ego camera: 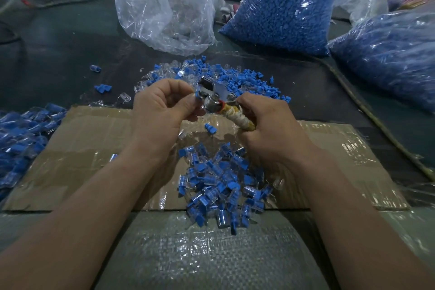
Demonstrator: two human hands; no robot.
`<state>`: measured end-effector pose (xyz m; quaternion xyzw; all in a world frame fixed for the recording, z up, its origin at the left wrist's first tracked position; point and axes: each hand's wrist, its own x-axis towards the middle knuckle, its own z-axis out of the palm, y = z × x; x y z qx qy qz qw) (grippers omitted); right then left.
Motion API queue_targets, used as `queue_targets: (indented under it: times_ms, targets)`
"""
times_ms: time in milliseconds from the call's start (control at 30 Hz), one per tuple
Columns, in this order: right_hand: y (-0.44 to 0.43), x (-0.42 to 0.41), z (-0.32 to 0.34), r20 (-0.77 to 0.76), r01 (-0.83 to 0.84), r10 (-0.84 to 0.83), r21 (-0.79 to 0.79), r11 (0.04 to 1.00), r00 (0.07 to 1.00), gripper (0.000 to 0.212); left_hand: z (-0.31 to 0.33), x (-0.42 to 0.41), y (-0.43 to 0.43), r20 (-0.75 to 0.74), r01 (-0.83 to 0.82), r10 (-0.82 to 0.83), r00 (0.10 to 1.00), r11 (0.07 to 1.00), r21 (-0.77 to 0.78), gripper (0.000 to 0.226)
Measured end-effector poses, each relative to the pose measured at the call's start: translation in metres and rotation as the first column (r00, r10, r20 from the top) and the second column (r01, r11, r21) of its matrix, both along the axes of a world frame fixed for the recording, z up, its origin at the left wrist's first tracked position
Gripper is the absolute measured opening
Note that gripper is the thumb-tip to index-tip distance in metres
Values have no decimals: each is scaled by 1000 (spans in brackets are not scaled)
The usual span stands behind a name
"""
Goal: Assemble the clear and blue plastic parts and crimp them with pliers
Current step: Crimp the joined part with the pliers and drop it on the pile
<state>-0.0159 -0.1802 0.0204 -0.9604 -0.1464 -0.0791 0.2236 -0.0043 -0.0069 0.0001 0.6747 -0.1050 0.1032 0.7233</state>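
My left hand (162, 106) pinches a small blue and clear part (197, 95) and holds it at the metal jaws of the pliers (213, 94). My right hand (263, 122) grips the pliers by their tape-wrapped handle (240, 118). Both hands hover above a flat cardboard sheet (94, 148). A heap of joined blue and clear parts (221, 183) lies on the cardboard below my hands. Loose blue and clear parts (235, 77) are scattered on the dark table beyond the pliers.
A crumpled clear plastic bag (164, 4) stands at the back. Two bags full of blue parts (284, 4) (388, 52) fill the back right. Another heap of joined parts (26, 134) lies at the left edge. A woven plastic sack (211, 254) covers the near side.
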Motion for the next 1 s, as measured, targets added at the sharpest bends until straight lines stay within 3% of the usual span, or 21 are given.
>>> queue_targets:
  times_ms: [467, 667, 800, 867, 1000]
  targets:
    - [3, 1, -4, 21, 15, -15, -11, 1000, 1000, 20, 2, -1, 0, 33, -38, 37, 999, 999, 31, 12]
    - [-2, 3, -6, 34, 11, -11, 22, 1000, 999, 27, 0, 2, 1, -3, -57, 58, 998, 997, 50, 12]
    - [-14, 6, -5, 47, 104, -107, 54, 993, 993, 24, 5, 6, 11, -82, -99, 98, 992, 995, -15, 14]
    - [-22, 8, -3, 29, 140, -142, 46, 989, 989, 22, 9, 5, 16, -128, -36, 34, 991, 999, -14, 10]
    - [-35, 11, -1, -77, 163, -161, 17, 986, 984, 31, 14, -4, 15, -210, 252, -238, 948, 967, 44, 6]
